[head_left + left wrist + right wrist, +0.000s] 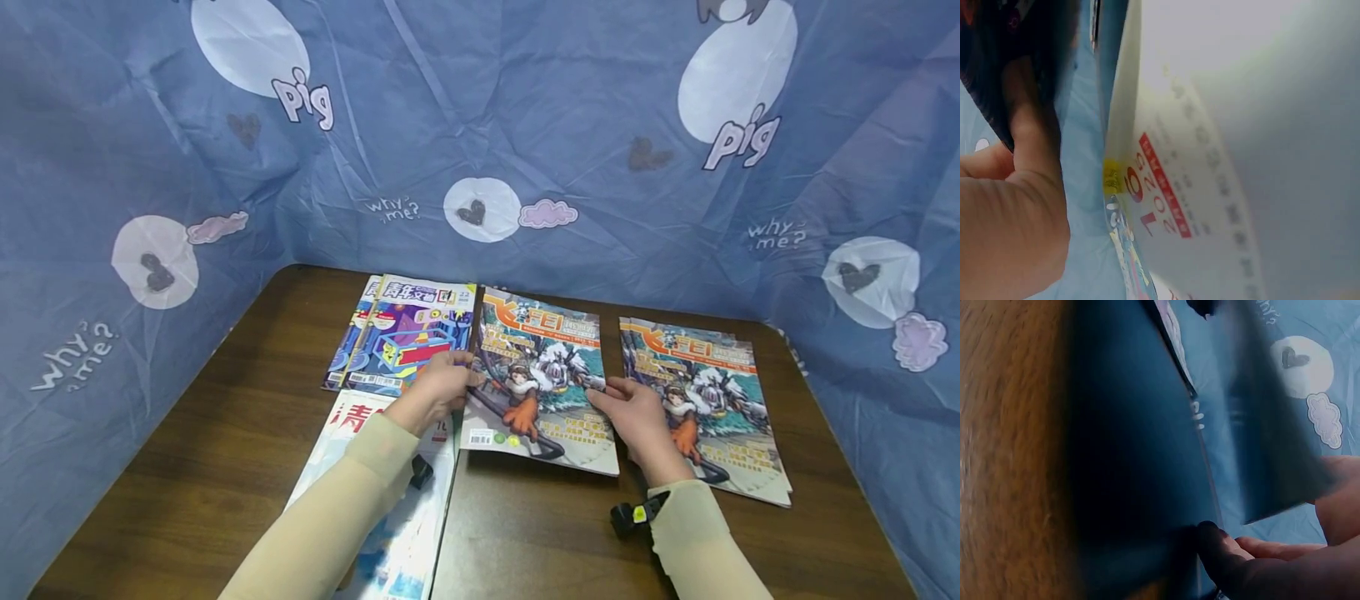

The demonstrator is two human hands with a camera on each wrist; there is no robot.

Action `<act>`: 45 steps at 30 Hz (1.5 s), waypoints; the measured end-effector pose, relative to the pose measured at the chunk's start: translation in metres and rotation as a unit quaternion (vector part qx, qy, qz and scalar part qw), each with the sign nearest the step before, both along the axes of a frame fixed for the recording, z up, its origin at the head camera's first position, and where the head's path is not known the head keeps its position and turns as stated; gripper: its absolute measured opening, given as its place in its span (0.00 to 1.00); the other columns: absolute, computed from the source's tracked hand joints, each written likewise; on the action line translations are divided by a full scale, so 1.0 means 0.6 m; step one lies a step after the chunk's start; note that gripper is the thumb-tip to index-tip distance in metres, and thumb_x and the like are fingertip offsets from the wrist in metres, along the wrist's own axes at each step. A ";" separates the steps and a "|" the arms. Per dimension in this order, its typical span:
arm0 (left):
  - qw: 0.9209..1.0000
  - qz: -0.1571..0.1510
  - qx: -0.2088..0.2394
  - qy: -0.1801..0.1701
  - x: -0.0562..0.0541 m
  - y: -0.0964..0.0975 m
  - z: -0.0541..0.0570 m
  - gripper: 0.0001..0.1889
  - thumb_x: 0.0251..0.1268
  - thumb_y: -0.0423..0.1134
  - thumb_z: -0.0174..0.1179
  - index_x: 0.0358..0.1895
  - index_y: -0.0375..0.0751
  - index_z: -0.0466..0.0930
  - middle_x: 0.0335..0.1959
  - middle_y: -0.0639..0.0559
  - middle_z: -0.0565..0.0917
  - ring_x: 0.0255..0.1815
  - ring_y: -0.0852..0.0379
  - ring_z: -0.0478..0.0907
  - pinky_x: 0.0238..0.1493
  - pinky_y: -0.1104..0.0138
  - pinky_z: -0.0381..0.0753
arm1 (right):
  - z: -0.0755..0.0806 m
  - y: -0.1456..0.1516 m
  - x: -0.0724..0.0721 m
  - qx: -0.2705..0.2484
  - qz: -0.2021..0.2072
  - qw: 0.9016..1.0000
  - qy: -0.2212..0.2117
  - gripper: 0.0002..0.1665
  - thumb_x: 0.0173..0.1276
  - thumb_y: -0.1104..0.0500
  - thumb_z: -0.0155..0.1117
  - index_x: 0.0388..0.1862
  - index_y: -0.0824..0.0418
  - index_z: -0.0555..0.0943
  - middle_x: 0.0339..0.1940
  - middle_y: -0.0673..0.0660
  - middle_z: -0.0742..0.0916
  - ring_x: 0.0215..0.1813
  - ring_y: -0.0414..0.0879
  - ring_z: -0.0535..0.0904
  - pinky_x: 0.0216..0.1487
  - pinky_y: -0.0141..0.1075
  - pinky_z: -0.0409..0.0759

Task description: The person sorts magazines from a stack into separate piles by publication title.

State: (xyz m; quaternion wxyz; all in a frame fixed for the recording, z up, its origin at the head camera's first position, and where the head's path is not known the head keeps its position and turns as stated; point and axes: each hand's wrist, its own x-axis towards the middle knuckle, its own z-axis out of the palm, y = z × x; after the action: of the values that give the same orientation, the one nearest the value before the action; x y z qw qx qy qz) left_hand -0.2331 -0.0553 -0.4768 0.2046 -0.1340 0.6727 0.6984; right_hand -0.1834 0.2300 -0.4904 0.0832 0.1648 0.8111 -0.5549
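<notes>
A comic-style magazine [551, 350] with an orange title and an armed figure on its cover is held between both hands, its lower edge casting a shadow on the table. My left hand [438, 387] pinches its left edge, and my right hand [633, 417] grips the right edge. In the left wrist view, the fingers of the left hand [1022, 187] go behind the dark magazine. The right wrist view has the right hand [1285, 569] at a blurred magazine edge. Right of the held one lie overlapping copies with the same cover [731, 425], partly behind the right hand.
Purple magazines [397, 333] overlap at the back left. Nearer, white magazines with red lettering [405, 533] lie partly under the left forearm. All rest on a brown wooden table [202, 450], with a blue printed cloth [615, 242] hanging behind and at both sides.
</notes>
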 end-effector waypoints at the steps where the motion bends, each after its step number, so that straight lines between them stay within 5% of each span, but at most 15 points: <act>1: 1.000 0.000 0.011 -0.001 0.000 0.000 0.001 0.25 0.64 0.20 0.59 0.64 0.29 0.71 0.34 0.41 0.81 0.24 0.56 0.78 0.23 0.67 0.81 | -0.001 0.002 0.000 -0.002 0.003 1.000 -0.002 0.44 0.72 0.49 0.67 0.77 0.69 0.63 0.71 0.70 0.73 0.70 0.63 0.70 0.67 0.54 0.71; 9: 0.999 -0.032 0.019 0.007 0.007 0.009 0.010 0.26 0.66 0.22 0.59 0.67 0.27 0.69 0.29 0.45 0.82 0.22 0.57 0.78 0.21 0.68 0.80 | 0.002 0.025 0.004 -0.041 0.012 0.999 -0.028 0.51 0.70 0.47 0.70 0.80 0.69 0.58 0.77 0.72 0.64 0.75 0.64 0.61 0.70 0.55 0.66; 27: 0.997 -0.055 0.052 0.023 0.016 0.059 0.015 0.23 0.67 0.21 0.57 0.65 0.24 0.70 0.29 0.45 0.83 0.22 0.56 0.80 0.27 0.62 0.86 | 0.023 0.068 0.026 -0.065 -0.036 0.997 -0.005 0.49 0.68 0.52 0.73 0.78 0.72 0.60 0.77 0.73 0.64 0.75 0.63 0.62 0.70 0.53 0.67; 45: 0.995 -0.082 0.043 0.045 0.014 0.115 0.020 0.20 0.67 0.23 0.58 0.61 0.24 0.73 0.32 0.44 0.82 0.25 0.55 0.81 0.30 0.60 0.87 | 0.033 0.106 0.042 0.015 -0.078 0.997 -0.005 0.49 0.68 0.50 0.72 0.78 0.71 0.60 0.75 0.74 0.66 0.74 0.66 0.64 0.68 0.55 0.69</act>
State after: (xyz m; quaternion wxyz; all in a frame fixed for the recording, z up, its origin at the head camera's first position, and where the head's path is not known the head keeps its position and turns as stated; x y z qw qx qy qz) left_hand -0.2245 0.0138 -0.4650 0.2359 -0.0376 0.6595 0.7128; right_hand -0.1583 0.2938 -0.4705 0.0410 0.2312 0.8039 -0.5464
